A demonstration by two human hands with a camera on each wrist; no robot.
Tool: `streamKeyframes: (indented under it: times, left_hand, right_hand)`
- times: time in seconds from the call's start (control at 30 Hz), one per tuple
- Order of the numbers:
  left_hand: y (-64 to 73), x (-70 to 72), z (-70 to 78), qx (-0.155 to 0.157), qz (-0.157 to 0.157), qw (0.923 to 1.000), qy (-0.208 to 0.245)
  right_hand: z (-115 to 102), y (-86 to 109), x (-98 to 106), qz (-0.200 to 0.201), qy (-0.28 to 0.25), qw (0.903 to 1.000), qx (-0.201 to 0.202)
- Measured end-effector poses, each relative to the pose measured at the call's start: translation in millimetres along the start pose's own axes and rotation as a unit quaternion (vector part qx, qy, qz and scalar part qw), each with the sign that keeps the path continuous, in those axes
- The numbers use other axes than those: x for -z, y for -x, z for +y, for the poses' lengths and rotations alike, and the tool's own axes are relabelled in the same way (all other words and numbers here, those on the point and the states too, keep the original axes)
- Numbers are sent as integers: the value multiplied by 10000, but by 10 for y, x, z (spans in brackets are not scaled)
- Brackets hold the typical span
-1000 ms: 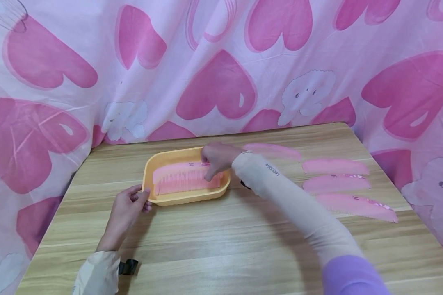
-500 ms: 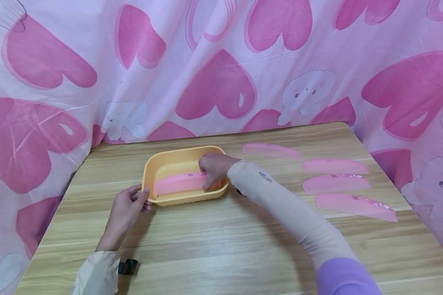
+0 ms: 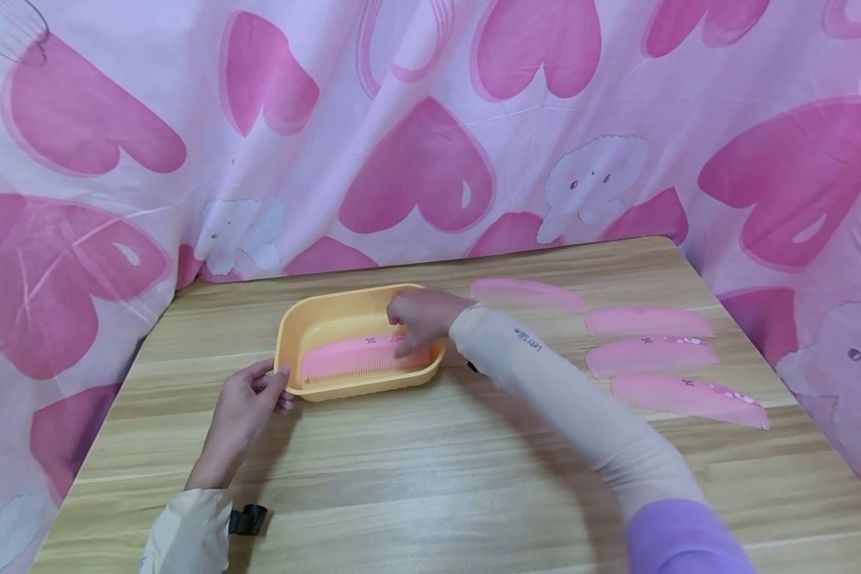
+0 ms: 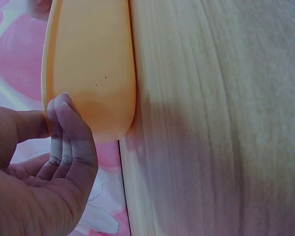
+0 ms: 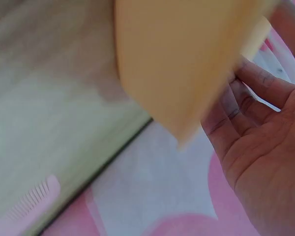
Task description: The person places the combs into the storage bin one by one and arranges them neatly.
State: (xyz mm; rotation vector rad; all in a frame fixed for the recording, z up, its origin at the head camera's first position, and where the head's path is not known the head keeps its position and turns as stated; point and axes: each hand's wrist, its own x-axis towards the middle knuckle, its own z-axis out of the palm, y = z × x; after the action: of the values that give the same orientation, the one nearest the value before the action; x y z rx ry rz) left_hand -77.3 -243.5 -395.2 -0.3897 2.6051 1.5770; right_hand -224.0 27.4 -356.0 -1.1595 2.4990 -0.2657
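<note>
Comb placement in the tray appears current: left hand pinches the latter; right hand — fingers bent, hold unclear — should next withdraw.

Smooth plastic tray, wood-grained table

The left hand is pinching. The right arm is slanting leftward, the right hand hanging, thumb and fingers apart.

Tray: accessible from above at the far left. Right end obstructed by right hand; near left corner, by left hand. Right forearm bars the gap between tray and combs at right. Curtain bounds far side.
</note>
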Motion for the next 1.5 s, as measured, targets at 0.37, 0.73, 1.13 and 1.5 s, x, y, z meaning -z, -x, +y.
streamKeyframes:
  times: [0.37,0.73,1.13,1.5]
  left_hand:
    - [-5,7,-8,33,-7,10000,-16]
    - [7,1,-6,12,11,10000,-28]
    - [11,5,2,-115,20,9999,15]
    - [7,-6,1,-68,46,10000,-6]
  right_hand:
    - [250,272,345,624,-448,9967,246]
    - [782,693,438,1259,-614,9901,-69]
    - [1541,1141,205,1101,-989,9828,-1101]
    - [2071,1326,-94,902,-1122,9709,-1914]
